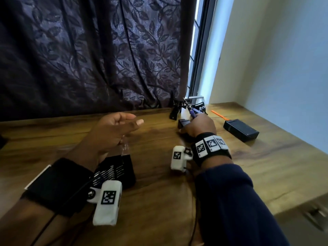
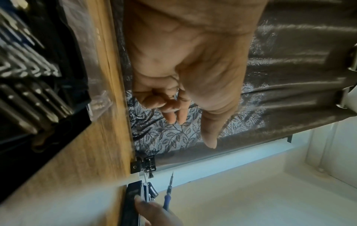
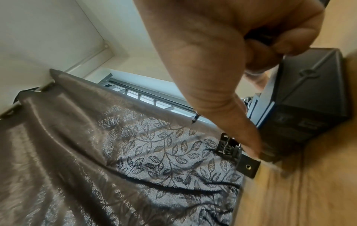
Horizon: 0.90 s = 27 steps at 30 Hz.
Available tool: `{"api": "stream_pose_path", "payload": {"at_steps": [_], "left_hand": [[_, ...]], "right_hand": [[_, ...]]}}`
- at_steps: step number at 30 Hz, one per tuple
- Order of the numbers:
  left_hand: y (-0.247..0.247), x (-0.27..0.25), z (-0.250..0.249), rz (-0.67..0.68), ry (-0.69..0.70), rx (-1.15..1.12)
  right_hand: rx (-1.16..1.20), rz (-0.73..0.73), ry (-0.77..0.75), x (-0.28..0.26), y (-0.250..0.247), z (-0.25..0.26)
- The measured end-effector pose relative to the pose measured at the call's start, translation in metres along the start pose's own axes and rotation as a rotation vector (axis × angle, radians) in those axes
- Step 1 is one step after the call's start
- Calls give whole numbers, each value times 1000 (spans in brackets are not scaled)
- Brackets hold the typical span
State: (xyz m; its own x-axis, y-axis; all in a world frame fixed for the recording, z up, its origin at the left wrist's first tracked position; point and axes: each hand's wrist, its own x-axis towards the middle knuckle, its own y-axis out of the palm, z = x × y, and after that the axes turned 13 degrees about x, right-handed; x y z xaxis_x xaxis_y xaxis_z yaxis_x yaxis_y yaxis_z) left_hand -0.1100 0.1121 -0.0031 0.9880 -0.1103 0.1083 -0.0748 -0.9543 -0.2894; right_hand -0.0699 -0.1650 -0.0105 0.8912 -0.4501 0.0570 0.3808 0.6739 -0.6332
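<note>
My right hand (image 1: pixel 193 124) reaches to the far side of the wooden table (image 1: pixel 159 201) and grips a blue-handled precision screwdriver (image 1: pixel 192 113), its tip pointing up and away. The same hand's thumb (image 3: pixel 222 114) presses against a small black box (image 1: pixel 183 123) standing on the table; that box (image 3: pixel 309 91) fills the right wrist view. My left hand (image 1: pixel 136 122) hovers above the table with relaxed fingers and holds nothing. Below its wrist lies an open black case of screwdriver bits (image 1: pixel 120 167), its clear lid raised. The screwdriver (image 2: pixel 166 198) also shows in the left wrist view.
A black bracket (image 1: pixel 175 110) stands by the curtain (image 1: pixel 88 50) at the table's back edge. A second, longer black box (image 1: pixel 240 130) and an orange plastic tool (image 1: pixel 219 114) lie to the right. A drawer handle (image 1: pixel 317 215) sits below the table's right edge.
</note>
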Motion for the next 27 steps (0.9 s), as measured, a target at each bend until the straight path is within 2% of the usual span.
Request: {"api": "stream_pose_path", "payload": {"at_steps": [5,11,13,18,23,27], "left_hand": [[-2,2,7,19,-12,66],[-7,-1,11,85,-70,61],[-11,-2,10,86,-86,40],[-18,-8,10,89,-138,9],[-28,-28,5,192,-126,-49],[-31,-43,0,157,-87,-154]], "right_hand": [[-46,35,13,1,-8,-1],[133,88,-17,-6,-1,11],[292,172,-38,-15,6,22],[697,505,-113,-49,31,51],[936,644,-142,-84,51,73],[1018,663,-157,-121,70,98]]}}
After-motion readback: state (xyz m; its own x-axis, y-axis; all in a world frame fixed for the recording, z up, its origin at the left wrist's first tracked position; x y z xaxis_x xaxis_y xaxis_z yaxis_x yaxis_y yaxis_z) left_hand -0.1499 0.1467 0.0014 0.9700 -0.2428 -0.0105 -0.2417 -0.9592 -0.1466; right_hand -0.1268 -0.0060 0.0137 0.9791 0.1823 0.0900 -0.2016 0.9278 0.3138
